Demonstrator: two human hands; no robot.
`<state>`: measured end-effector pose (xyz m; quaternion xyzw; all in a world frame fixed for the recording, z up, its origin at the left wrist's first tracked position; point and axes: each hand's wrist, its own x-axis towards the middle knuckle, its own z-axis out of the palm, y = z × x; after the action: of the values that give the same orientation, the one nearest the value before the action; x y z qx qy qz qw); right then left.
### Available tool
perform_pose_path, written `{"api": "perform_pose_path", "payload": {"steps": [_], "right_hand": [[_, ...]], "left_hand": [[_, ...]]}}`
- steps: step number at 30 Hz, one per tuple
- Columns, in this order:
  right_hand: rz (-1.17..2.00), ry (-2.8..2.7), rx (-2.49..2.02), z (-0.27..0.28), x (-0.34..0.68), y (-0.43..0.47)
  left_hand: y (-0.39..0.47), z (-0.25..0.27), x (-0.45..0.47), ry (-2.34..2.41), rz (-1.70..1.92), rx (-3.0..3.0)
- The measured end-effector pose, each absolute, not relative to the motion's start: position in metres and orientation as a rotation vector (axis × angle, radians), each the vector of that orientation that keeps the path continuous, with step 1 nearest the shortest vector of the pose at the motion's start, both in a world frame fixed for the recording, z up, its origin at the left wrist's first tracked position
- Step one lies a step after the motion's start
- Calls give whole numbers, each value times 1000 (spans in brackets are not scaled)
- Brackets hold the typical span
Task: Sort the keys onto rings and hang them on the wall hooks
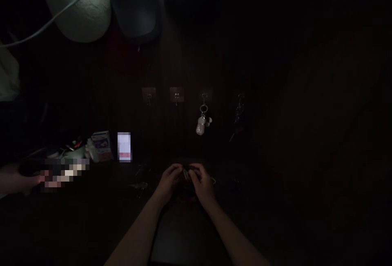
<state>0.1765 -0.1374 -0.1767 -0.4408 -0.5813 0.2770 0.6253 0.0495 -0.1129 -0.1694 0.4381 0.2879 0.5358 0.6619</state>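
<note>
silvery, a small piece sits between left hand and right hand, each grip pinched in on it; in such dimness, best work slowly by touch.

At upper left, the rounded cream item looks like rough matt cloth, the thin white cable smooth plastic. Near centre, the round silver key ring is shiny metal. At lower centre, the small narrow pale strip glints like metal.
</note>
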Motion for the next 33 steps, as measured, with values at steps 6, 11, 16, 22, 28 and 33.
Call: {"api": "perform_pose_path", "payload": {"steps": [6,11,16,22,28,33], "right_hand": [[660,-1267,-1030,-172,178,-141],[699,-1224,-989,-171,179,-139],[646,-1209,-986,-170,179,-140],[652,-1248,-1003,-169,179,-141],[698,-1316,-1032,-171,175,-143],[527,-1462,-1108,-175,177,-140]], "left_hand": [[-112,-171,51,621,1231,1006],[-114,-167,51,646,1224,975],[-115,-166,48,702,1218,1006],[-114,-167,47,776,1214,1028],[-116,-160,47,725,1234,942],[-120,-156,47,668,1251,882]]}}
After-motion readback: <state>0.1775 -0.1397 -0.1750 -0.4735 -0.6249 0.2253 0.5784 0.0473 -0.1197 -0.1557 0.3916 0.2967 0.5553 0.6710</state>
